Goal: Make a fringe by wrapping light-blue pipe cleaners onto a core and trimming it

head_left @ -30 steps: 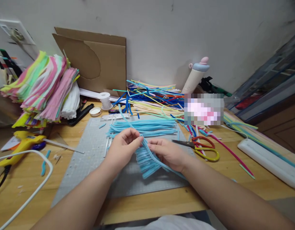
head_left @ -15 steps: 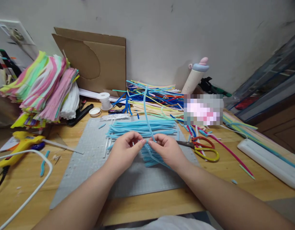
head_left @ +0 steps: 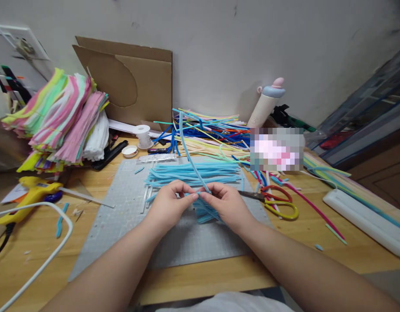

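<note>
A fuzzy light-blue pipe-cleaner strand [head_left: 189, 156] leaned further left than earlier; the left hand [head_left: 170, 203] and right hand [head_left: 231, 206] pinched it and its blue fringe [head_left: 204, 214] above the grey gridded mat [head_left: 174, 251]. A cream, blue-lidded bottle [head_left: 262, 108] was capped.

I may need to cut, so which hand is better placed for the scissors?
Probably the right hand: it is beside the scissors, while the left hand is farther off. Both pinch blue fuzzy sticks.

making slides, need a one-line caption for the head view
Left hand and right hand pinch blue pipe cleaners above a grey cutting mat, scissors to the right.
</note>
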The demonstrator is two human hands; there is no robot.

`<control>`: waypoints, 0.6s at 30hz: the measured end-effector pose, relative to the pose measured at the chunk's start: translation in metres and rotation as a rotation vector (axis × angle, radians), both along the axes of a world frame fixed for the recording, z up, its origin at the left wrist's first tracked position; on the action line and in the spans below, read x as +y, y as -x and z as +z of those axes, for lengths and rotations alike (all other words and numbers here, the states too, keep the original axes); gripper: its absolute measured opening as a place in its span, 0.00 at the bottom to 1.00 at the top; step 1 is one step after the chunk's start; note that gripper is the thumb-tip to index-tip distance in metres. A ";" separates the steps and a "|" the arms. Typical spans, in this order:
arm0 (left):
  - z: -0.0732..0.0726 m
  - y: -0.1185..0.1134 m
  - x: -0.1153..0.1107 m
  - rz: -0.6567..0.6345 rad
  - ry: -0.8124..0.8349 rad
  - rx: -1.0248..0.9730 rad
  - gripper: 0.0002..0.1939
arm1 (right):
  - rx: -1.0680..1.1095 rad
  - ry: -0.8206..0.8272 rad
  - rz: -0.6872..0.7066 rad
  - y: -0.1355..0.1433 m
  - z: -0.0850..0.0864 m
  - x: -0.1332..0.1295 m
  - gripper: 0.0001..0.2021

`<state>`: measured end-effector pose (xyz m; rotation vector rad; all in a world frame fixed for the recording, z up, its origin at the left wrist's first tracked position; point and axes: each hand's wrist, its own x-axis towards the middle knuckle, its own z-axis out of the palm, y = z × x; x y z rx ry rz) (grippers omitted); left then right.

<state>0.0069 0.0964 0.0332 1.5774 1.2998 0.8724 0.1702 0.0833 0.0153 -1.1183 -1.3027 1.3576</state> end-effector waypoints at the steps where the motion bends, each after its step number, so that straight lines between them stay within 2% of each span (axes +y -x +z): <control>1: 0.000 0.000 0.000 0.002 0.032 -0.032 0.10 | 0.018 0.014 -0.011 0.000 0.001 0.000 0.12; 9: 0.000 -0.005 -0.002 0.012 0.189 -0.248 0.11 | 0.090 0.043 -0.081 0.002 0.000 -0.003 0.13; 14: 0.004 -0.008 -0.003 0.093 0.220 -0.397 0.11 | 0.032 -0.022 -0.144 -0.001 -0.001 -0.002 0.11; 18: 0.006 -0.008 -0.004 0.141 0.242 -0.388 0.13 | 0.082 -0.013 -0.164 -0.001 0.001 -0.004 0.11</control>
